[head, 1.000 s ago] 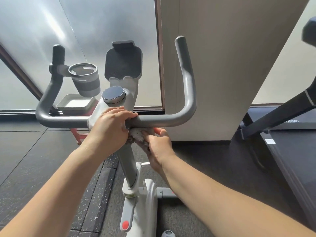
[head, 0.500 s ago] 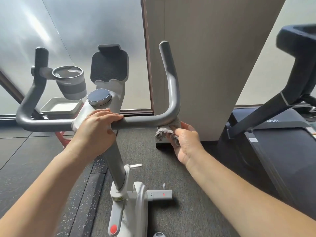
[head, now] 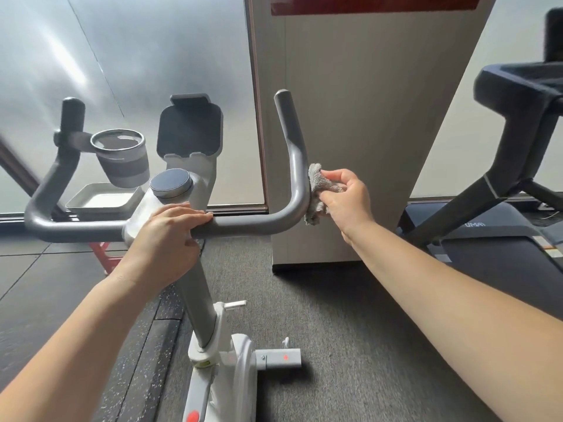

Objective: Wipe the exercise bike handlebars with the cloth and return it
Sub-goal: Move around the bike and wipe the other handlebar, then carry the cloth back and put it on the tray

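The grey handlebar (head: 253,223) of the white exercise bike runs across the middle of the view, with an upright horn at each end. My right hand (head: 344,199) pinches a crumpled grey cloth (head: 316,190) and holds it against the outer side of the right bend, just below the right horn. My left hand (head: 170,236) grips the bar at its centre, next to the white stem, with the fingers curled over the top.
A grey cup holder (head: 122,156), a dark phone mount (head: 190,129) and a round knob (head: 171,183) sit on the bar's middle and left. A beige column (head: 365,132) stands right behind the right horn. A treadmill (head: 502,178) is at the right, a white tray (head: 100,202) at the left.
My right hand has slid the cloth from under the bar's centre out along the right side and up onto the outer bend. My left hand has kept its grip at the centre.
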